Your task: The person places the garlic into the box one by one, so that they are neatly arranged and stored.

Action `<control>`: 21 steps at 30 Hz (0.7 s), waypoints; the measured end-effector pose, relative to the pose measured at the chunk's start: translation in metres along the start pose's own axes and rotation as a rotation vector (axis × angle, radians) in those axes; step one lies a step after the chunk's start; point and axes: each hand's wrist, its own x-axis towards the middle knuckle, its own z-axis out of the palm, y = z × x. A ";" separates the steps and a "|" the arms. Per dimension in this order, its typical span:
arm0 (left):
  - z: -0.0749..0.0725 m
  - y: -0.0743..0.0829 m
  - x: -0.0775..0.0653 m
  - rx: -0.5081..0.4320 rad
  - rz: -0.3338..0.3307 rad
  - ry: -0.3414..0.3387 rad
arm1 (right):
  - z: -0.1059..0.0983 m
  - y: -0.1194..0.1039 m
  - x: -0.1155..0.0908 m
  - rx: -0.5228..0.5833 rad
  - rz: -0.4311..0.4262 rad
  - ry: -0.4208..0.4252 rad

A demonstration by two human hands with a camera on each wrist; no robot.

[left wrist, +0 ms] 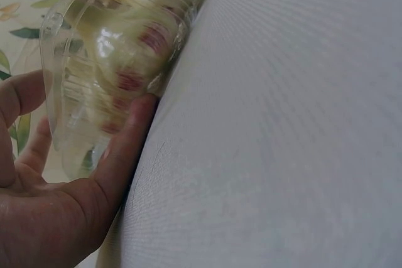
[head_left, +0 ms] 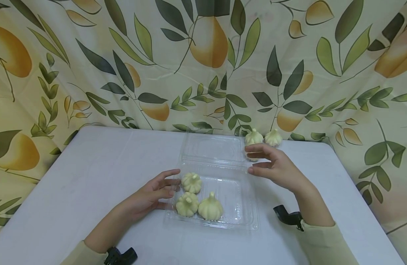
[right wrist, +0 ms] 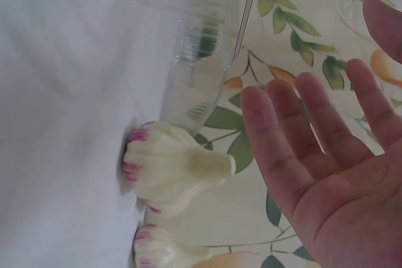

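A clear plastic clamshell box [head_left: 238, 217] lies unfolded on the table, its lid [head_left: 213, 147] toward the back. Three garlic bulbs [head_left: 211, 208] sit in the left part of its base, stems up. My left hand [head_left: 153, 193] rests against the box's left side with loosely spread fingers, one along the bottom edge in the left wrist view. My right hand [head_left: 277, 169] is raised at the lid's right edge, fingers apart and holding nothing. Near it at the back stand more garlic bulbs [head_left: 273, 138], one partly hidden behind the fingers; in the right wrist view a bulb [right wrist: 173, 164] shows purple at its base.
The table [head_left: 107, 165] has a white cover. Behind it hangs a cloth [head_left: 203, 92] printed with fruit and leaves. A black wrist mount [head_left: 287, 217] sits on the right forearm, another [head_left: 120, 256] on the left.
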 end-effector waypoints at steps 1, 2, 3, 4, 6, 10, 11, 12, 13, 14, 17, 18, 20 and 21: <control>0.000 0.000 0.000 -0.001 0.000 0.000 | 0.000 0.000 0.000 0.004 0.005 0.003; 0.000 0.000 0.000 -0.001 0.000 0.000 | -0.001 0.000 0.000 0.007 0.012 0.005; 0.000 0.000 0.000 -0.002 0.000 0.000 | -0.001 0.001 0.000 0.011 0.016 0.008; 0.000 0.000 0.000 -0.002 0.000 0.000 | -0.002 0.001 0.000 0.011 0.020 0.012; 0.000 0.000 0.000 -0.003 0.001 -0.001 | -0.003 0.002 0.000 0.015 0.029 0.021; -0.001 -0.001 0.000 -0.003 0.002 -0.003 | -0.005 0.004 0.000 0.008 0.046 0.051; -0.001 -0.001 0.000 -0.003 0.002 -0.004 | -0.005 0.005 -0.001 0.008 0.052 0.063; -0.001 -0.001 0.000 -0.003 0.003 -0.005 | -0.005 0.005 -0.001 0.006 0.060 0.075; -0.001 -0.001 0.000 -0.002 0.003 -0.005 | -0.005 0.006 -0.001 0.008 0.066 0.088; -0.001 -0.001 0.000 -0.002 0.003 -0.007 | -0.006 0.007 -0.001 0.009 0.075 0.102; -0.001 -0.001 0.000 -0.001 0.005 -0.010 | -0.007 0.009 -0.001 0.020 0.099 0.141; -0.001 -0.001 0.000 0.000 0.006 -0.011 | -0.008 0.009 -0.001 0.024 0.105 0.153; -0.001 -0.001 0.000 0.000 0.007 -0.012 | -0.009 0.011 -0.001 0.032 0.108 0.170; -0.001 -0.001 -0.001 -0.001 0.008 -0.013 | -0.010 0.012 -0.001 0.034 0.109 0.177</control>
